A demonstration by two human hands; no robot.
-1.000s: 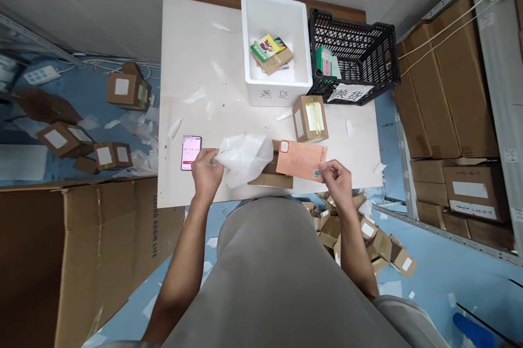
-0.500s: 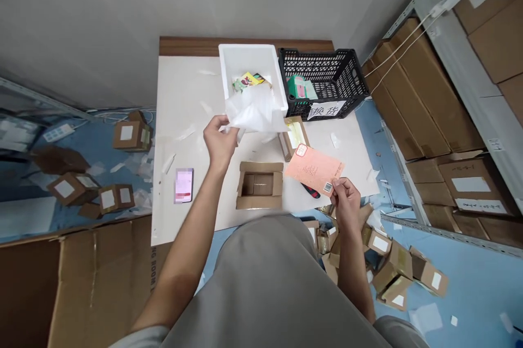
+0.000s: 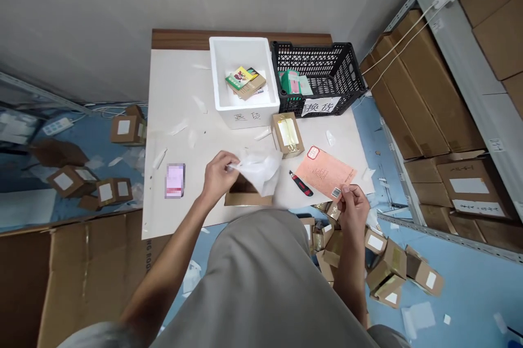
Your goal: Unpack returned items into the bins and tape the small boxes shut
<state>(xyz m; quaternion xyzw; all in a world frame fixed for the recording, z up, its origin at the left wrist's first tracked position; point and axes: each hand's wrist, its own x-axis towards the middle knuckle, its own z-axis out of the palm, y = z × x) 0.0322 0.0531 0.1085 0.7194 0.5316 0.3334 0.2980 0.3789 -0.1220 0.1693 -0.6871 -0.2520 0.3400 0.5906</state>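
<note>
White tabletop (image 3: pixel 180 86): phone (image 3: pixel 175 180), knife (image 3: pixel 301 183), taped carton (image 3: pixel 288 134), white bin (image 3: pixel 223 117), black crate (image 3: pixel 302 54)

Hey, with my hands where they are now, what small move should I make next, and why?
I'd probably lower the thin crumpled white sheet in your left hand into the open brown cardboard box: it hangs over that opening, while your right hand holds the flat pink rectangular item with a barcode off to the side, clear of the box.

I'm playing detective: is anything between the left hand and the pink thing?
Yes: first the white sheet that the left hand holds, partly hiding the open box; then the knife, just left of the pink thing.
</note>
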